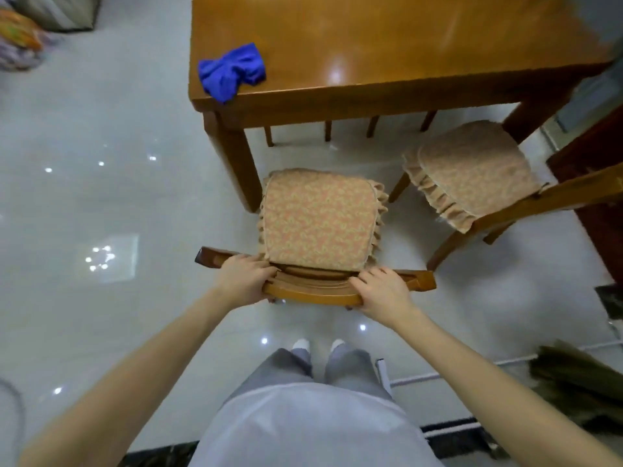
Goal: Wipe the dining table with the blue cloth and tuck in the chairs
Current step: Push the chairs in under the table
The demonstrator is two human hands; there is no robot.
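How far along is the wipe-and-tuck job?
Wiping seems over: the blue cloth lies bunched at the near-left corner of the table, in neither hand, though the top itself doesn't prove a wipe. In hand: left hand and right hand grip the backrest of the near chair, whose seat sits outside the table edge. Left: push it in, then the second chair, angled out on the right.

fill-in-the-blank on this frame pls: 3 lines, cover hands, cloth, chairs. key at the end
1. The left hand and right hand both grip the near chair's ____.
2. The crumpled cloth on the near-left corner of the dining table is coloured ____.
3. Counting the second chair on the right, ____ cushioned chairs stand pulled out on this side.

Missing words: backrest; blue; two.
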